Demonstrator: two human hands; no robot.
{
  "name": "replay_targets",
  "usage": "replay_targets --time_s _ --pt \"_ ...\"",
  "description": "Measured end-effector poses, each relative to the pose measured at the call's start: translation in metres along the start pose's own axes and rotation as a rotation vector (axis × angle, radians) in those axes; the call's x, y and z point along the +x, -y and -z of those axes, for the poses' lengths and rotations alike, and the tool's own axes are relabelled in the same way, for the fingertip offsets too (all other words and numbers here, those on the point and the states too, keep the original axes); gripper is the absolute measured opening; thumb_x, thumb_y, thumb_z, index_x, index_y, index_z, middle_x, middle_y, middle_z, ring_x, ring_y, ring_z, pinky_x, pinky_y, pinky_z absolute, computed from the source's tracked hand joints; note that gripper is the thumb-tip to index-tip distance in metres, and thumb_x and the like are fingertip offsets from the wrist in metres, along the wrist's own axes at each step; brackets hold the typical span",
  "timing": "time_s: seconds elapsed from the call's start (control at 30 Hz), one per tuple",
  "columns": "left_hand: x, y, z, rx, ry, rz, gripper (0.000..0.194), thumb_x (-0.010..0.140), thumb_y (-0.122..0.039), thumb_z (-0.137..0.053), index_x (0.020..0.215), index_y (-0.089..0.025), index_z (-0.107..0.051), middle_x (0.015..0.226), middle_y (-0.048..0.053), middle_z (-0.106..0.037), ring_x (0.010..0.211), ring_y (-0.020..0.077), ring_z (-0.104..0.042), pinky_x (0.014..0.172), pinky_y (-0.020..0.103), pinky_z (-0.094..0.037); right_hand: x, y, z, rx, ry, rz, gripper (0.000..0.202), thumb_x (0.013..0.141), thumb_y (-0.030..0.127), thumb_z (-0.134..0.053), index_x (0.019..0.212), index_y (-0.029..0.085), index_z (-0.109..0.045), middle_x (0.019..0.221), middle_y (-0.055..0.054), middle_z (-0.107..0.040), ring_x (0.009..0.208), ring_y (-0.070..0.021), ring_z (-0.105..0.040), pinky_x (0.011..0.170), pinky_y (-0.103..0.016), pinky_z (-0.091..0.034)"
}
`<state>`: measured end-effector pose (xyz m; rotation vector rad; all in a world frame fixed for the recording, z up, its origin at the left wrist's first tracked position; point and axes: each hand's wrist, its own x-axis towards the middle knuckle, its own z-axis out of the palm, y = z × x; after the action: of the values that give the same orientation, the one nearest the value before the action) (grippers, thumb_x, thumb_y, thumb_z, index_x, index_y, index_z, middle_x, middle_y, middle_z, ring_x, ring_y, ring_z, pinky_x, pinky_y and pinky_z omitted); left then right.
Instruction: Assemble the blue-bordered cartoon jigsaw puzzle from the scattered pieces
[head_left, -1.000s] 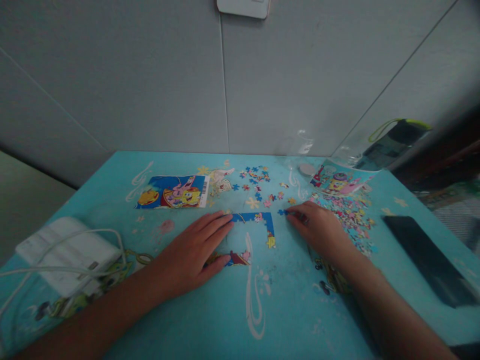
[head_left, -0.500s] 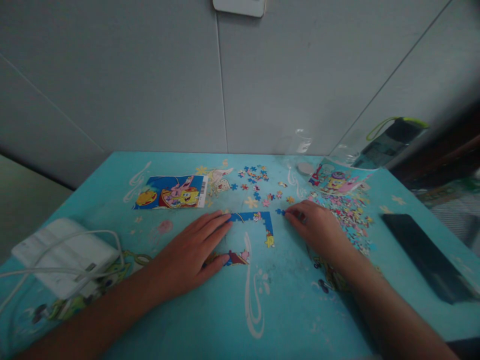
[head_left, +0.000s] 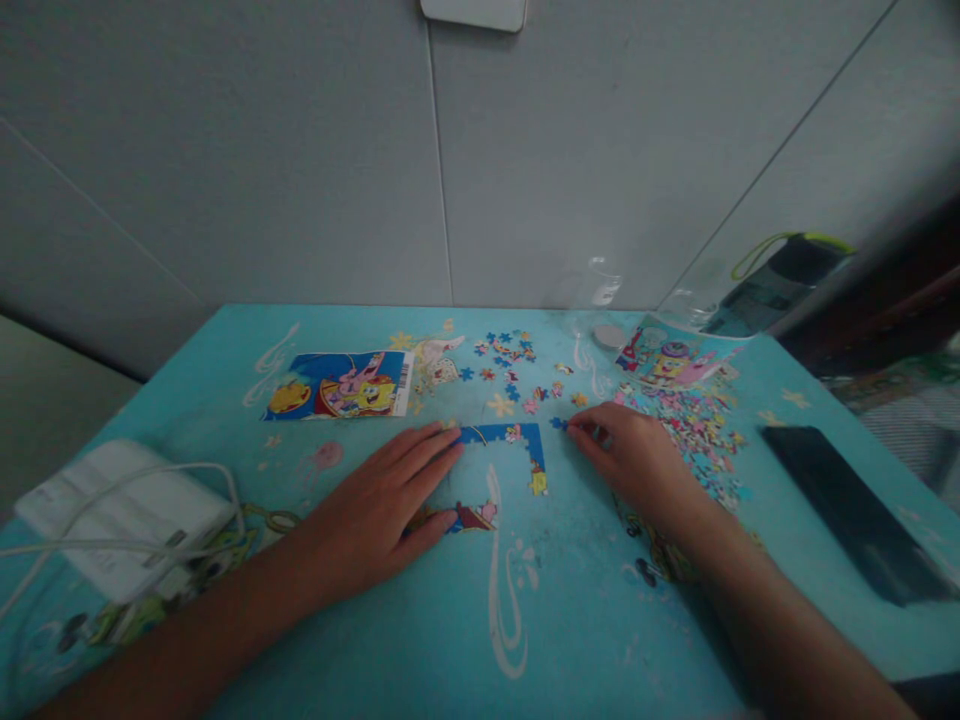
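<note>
My left hand (head_left: pixel 397 490) lies flat with its fingers stretched out, covering the left part of a partly joined jigsaw frame (head_left: pixel 534 440). The frame's blue top edge and right side show beyond the fingertips, ending in a yellow piece at the lower right. A bottom strip of joined pieces (head_left: pixel 474 516), brown and pink, sticks out past my left thumb. Just right of the frame's corner, my right hand (head_left: pixel 619 435) pinches a small blue puzzle piece (head_left: pixel 559 424) between thumb and fingertips, apart from the frame.
Loose pieces (head_left: pixel 506 350) lie behind the frame, and a heap of pieces (head_left: pixel 705 440) spreads beyond my right hand. A picture card (head_left: pixel 341 385) rests back left, another card (head_left: pixel 671 355) back right. A white device with cables (head_left: pixel 124 510), dark flat object (head_left: pixel 855 510), clear jar (head_left: pixel 600 290) and bottle (head_left: pixel 784 280) stand around.
The view has shifted very slightly. Both hands and the blue puzzle piece stay practically where they were.
</note>
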<state>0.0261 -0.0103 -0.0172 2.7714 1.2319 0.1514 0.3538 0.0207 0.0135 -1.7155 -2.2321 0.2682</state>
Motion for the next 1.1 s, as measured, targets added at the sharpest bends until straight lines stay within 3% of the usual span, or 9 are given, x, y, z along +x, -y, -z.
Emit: replay_targets --time_s 1.1 --pt "-0.0033 0.0004 -0.0028 -0.002 -0.04 0.0 0.063 0.103 -0.05 -0.043 0.157 -0.023 -0.024 0.166 0.003 -0.014 0.152 0.025 -0.02 0.125 0.049 -0.031 -0.0015 0.0038 0.0005 0.019 0.018 0.011 0.021 0.096 0.03 -0.055 0.101 0.023 -0.075 0.097 -0.005 -0.076 0.085 -0.021 -0.07 0.077 -0.032 -0.052"
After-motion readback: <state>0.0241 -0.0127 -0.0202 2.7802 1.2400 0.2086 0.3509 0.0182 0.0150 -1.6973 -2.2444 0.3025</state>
